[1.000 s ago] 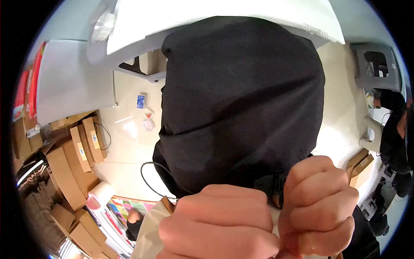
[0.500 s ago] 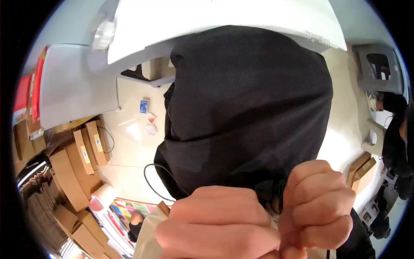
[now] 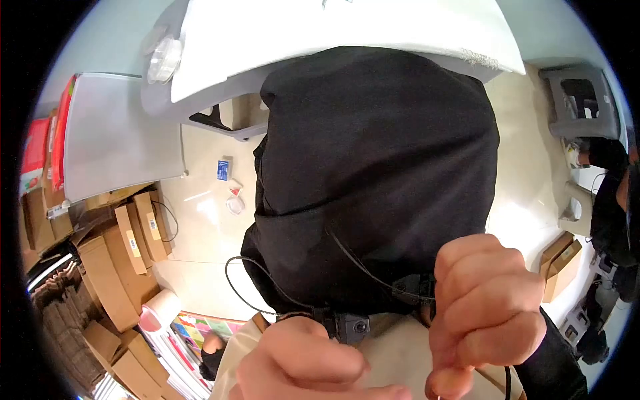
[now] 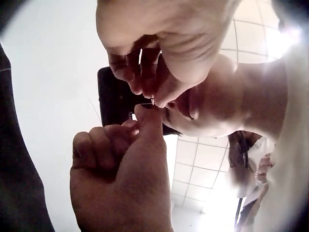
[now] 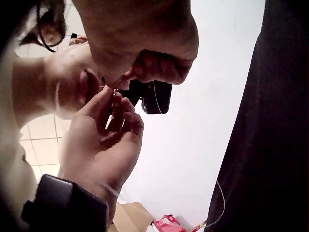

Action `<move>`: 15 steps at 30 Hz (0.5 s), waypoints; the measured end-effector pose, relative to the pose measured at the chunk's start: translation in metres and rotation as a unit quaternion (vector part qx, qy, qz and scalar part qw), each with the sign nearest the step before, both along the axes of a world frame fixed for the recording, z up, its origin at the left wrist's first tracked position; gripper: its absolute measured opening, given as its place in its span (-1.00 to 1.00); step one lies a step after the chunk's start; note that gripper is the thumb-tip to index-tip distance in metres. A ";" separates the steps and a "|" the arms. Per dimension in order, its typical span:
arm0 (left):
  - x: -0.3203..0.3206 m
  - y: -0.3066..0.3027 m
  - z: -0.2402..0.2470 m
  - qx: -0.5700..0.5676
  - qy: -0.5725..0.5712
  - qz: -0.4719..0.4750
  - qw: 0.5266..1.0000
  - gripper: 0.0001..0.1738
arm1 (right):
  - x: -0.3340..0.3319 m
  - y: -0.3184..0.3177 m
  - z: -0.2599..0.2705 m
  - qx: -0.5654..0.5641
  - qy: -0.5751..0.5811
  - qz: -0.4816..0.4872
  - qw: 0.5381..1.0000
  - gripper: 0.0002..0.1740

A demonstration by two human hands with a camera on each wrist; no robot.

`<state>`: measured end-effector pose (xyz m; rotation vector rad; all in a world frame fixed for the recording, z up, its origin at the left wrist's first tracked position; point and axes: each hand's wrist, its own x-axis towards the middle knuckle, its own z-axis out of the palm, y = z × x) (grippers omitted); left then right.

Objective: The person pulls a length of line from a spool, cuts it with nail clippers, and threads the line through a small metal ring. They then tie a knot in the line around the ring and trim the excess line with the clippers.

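My left hand (image 3: 300,360), low in the head view, pinches a tiny, shiny needle-like piece (image 4: 152,101) between thumb and fingertips. Close beside it, my right hand (image 3: 493,303) is curled into a fist with its thumb against the index finger. A thin pale thread (image 5: 156,96) hangs from that fist in the right wrist view. Both sets of fingertips meet just in front of the face, at mouth level in the wrist views. What lies right between the fingertips is mostly hidden, and I cannot tell whether the thread passes through the piece.
Black cloth (image 3: 380,167) covers the lap up to the white-topped table (image 3: 347,27). A clear plastic container (image 3: 165,59) sits at the table's left. Cardboard boxes (image 3: 110,273) stand on the left, and a grey stool (image 3: 580,103) is far right. A small blue box (image 3: 224,169) lies on the floor.
My left hand has turned and dropped lower, its fingers loosening from a fist to a fingertip pinch. The right fist has tilted slightly, and its thumb tip now shows. The head view has shifted slightly.
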<state>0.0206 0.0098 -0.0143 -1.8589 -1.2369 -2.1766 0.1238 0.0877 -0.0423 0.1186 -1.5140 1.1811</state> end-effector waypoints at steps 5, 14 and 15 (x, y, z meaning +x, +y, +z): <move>-0.019 0.015 -0.003 0.029 0.003 -0.146 0.989 -0.88 | 0.011 0.008 0.000 -0.051 -0.041 0.075 0.995 -0.67; -0.019 0.033 -0.022 -0.092 -0.431 -0.408 0.800 -0.94 | 0.002 0.013 0.002 -0.109 -0.110 -0.089 0.984 -0.76; -0.020 0.035 -0.025 -0.085 -0.452 -0.428 0.778 -0.93 | 0.002 0.012 0.003 -0.108 -0.117 -0.109 0.981 -0.76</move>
